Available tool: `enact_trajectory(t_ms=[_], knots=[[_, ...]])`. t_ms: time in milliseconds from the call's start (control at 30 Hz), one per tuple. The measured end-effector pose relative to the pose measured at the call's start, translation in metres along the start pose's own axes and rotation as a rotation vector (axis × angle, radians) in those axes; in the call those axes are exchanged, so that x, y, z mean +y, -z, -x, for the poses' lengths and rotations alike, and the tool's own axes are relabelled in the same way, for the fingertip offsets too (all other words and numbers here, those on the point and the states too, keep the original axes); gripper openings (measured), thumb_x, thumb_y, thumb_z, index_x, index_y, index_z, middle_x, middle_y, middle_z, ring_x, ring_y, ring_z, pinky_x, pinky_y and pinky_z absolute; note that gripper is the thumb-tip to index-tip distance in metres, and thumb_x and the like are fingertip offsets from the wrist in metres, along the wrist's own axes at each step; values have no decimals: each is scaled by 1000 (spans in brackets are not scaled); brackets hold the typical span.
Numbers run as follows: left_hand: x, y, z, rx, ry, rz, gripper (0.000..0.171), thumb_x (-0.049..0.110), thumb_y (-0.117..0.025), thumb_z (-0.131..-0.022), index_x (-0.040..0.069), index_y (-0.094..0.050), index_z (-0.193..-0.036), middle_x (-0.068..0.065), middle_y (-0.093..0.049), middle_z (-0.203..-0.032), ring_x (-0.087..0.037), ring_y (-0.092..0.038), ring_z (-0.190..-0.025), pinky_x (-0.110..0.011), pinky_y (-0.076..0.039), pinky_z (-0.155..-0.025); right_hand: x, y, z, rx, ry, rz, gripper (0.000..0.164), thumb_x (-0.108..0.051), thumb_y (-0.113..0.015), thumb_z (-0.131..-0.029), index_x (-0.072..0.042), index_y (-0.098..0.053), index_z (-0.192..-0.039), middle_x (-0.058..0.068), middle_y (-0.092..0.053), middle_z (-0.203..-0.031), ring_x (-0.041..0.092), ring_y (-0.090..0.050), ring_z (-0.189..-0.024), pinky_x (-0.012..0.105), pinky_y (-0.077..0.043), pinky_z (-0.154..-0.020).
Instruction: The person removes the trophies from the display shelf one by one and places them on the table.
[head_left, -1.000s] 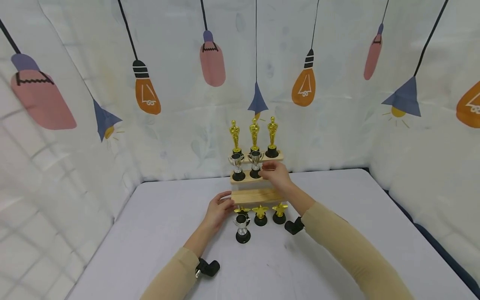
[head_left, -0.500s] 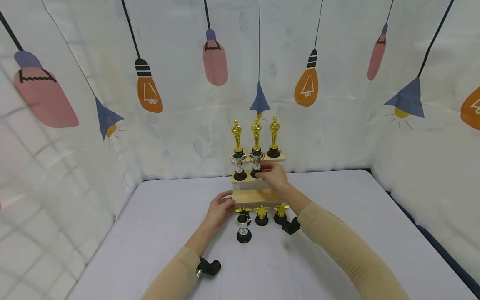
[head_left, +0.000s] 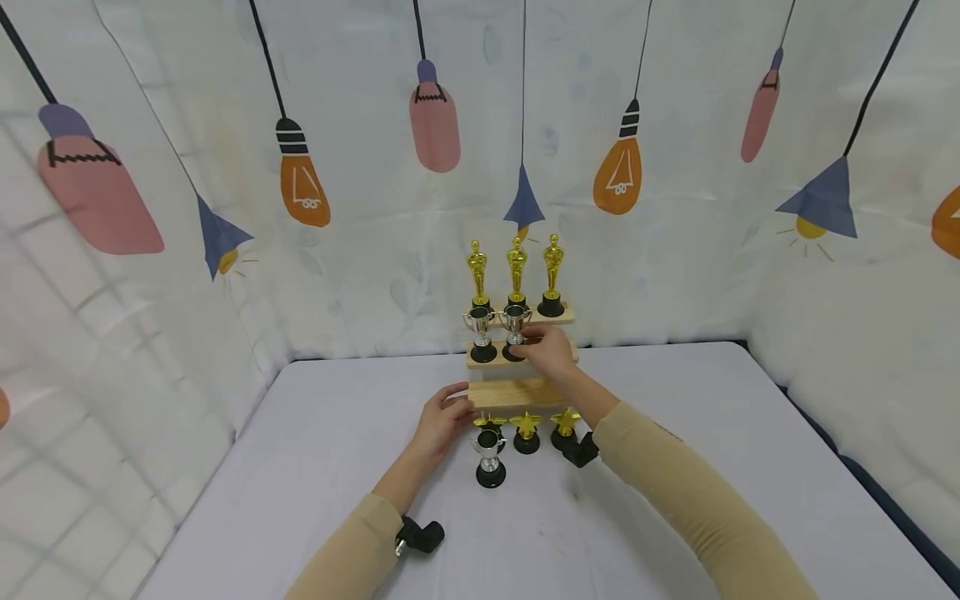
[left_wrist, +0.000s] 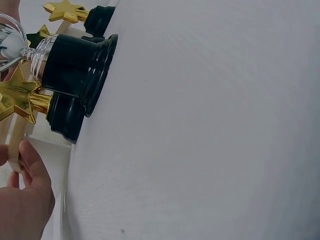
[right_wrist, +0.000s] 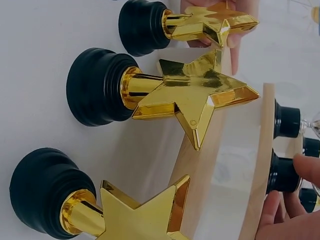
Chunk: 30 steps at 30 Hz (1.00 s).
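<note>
My left hand [head_left: 438,421] pinches the left end of the lowest board of a wooden tiered shelf [head_left: 506,393]; thumb and fingers sit on either side of it in the left wrist view. On the middle tier stand two silver trophy cups. My right hand [head_left: 550,354] grips the black base [right_wrist: 282,172] of the right-hand silver trophy cup [head_left: 515,318], which is upright. The other silver trophy cup [head_left: 480,321] is just left of it. Three gold figure trophies [head_left: 516,267] occupy the top tier.
Three gold star trophies [head_left: 527,429] stand in a row on the white table [head_left: 337,467] before the shelf. A third silver trophy cup [head_left: 489,458] is in front of the leftmost star. Behind the shelf hangs a lamp-patterned cloth [head_left: 360,267].
My right hand has moved slightly left, and the cup at its fingers now stands a little closer to its neighbour. The left hand stays on the board. The head view has shifted slightly.
</note>
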<state>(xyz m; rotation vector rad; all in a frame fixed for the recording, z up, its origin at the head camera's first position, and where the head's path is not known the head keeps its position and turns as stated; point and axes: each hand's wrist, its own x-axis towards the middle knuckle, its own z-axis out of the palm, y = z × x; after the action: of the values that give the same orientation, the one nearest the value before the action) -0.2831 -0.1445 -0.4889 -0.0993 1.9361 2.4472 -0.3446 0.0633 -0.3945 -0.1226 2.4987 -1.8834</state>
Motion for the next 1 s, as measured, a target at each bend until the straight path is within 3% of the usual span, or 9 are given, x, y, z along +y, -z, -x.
enact_trajectory(t_ms=[233,667,1000], knots=[[1,0,0,-1,9,0,49,-5,-59,-97,-8,-46,-144,-22,-62,-118,-15,-67,-88,-25,-59,-81,-1,2,2,3,0,20,37,-8,-79,-90,3,-66,-123,17,-65,-122,32,-62,-112,42,-56,-90],[0,0,-1,11,15,-4,48,-6,-59,-97,-8,-47,-143,-22,-62,-118,-15,-66,-89,-24,-59,-80,-11,8,13,-51,-6,82,38,-14,-81,-89,0,-67,-121,14,-66,-119,31,-63,-110,43,-54,-92],[1,-1,1,5,-2,-11,48,-6,-59,-96,-10,-47,-142,-24,-62,-118,-16,-67,-88,-26,-59,-81,-8,17,22,-102,41,23,34,-9,-78,-91,4,-62,-119,18,-65,-121,35,-62,-117,44,-53,-98]])
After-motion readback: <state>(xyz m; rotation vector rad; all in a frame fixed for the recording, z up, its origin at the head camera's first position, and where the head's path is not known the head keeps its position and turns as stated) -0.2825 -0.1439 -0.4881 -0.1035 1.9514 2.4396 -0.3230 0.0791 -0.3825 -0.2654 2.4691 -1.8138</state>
